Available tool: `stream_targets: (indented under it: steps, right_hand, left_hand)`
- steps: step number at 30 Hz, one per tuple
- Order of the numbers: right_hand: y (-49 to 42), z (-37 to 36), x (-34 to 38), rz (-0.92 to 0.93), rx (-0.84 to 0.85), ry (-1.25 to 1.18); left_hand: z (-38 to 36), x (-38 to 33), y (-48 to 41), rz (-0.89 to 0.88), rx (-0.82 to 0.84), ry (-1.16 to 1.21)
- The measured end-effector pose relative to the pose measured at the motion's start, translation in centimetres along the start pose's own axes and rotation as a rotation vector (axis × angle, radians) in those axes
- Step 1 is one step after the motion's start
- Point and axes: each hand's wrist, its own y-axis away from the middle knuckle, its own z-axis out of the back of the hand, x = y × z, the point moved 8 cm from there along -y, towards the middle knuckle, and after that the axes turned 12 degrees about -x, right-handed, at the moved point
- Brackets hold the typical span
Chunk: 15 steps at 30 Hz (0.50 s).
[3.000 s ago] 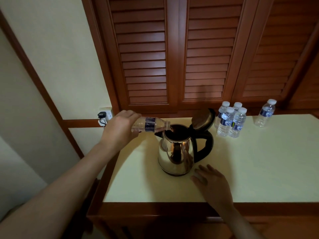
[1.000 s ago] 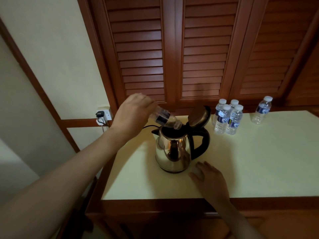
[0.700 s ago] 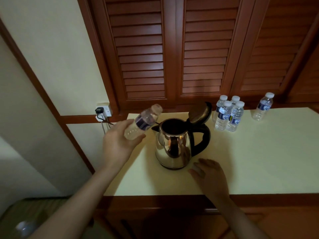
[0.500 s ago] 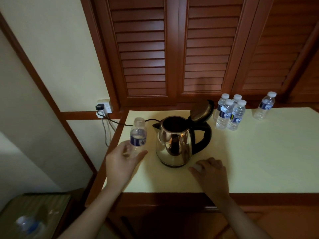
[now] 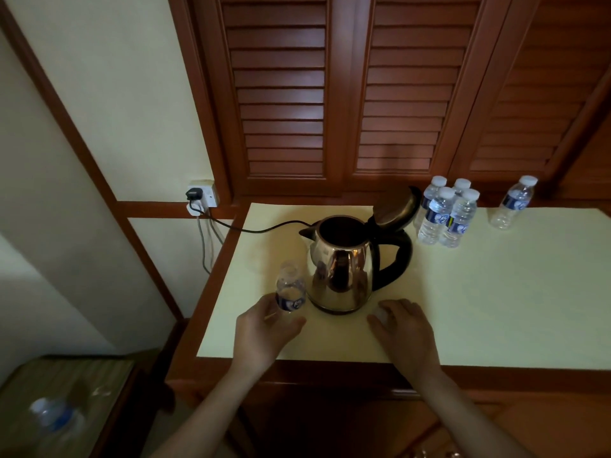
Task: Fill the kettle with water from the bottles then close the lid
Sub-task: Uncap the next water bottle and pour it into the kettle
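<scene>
A shiny steel kettle (image 5: pixel 340 262) with a black handle stands on the cream table top (image 5: pixel 496 299), its lid (image 5: pixel 395 206) hinged up and open. Just left of the kettle, my left hand (image 5: pixel 264 328) grips an uncapped, empty-looking clear bottle (image 5: pixel 291 287) by its lower part. The bottle is upright, at or just above the table. My right hand (image 5: pixel 405 328) rests on the table in front of the kettle, fingers curled over a small white bottle cap (image 5: pixel 380 313). Several capped full bottles (image 5: pixel 443 216) stand behind the kettle on the right, with one more bottle (image 5: pixel 514 206) further right.
A black cord (image 5: pixel 258 229) runs from the kettle's base to a wall socket (image 5: pixel 201 196) at the left. Louvred wooden doors (image 5: pixel 330 94) rise behind the table. A lower side table (image 5: pixel 99 375) at the bottom left holds another bottle (image 5: pixel 49 418).
My left hand has taken the tipped bottle away from the kettle's mouth, turned it upright and lowered it to the table left of the kettle. My right hand has stayed put.
</scene>
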Motion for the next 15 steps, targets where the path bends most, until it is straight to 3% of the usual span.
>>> stream_targets:
  steps: [4, 7, 15]
  right_hand:
    - [0.1, 2.7, 5.1, 0.179, -0.081, -0.138]
    - [-1.6, 5.3, 9.8, 0.150, -0.115, -0.355]
    - [-6.0, 4.0, 19.5, 0.341, 0.321, -0.415]
  left_hand:
    - [-0.3, 0.3, 0.1, 0.038, 0.063, 0.016]
    - [-0.6, 0.7, 0.2, 0.067, 0.089, 0.015]
    - [-1.0, 1.2, 0.3, 0.100, 0.126, 0.016]
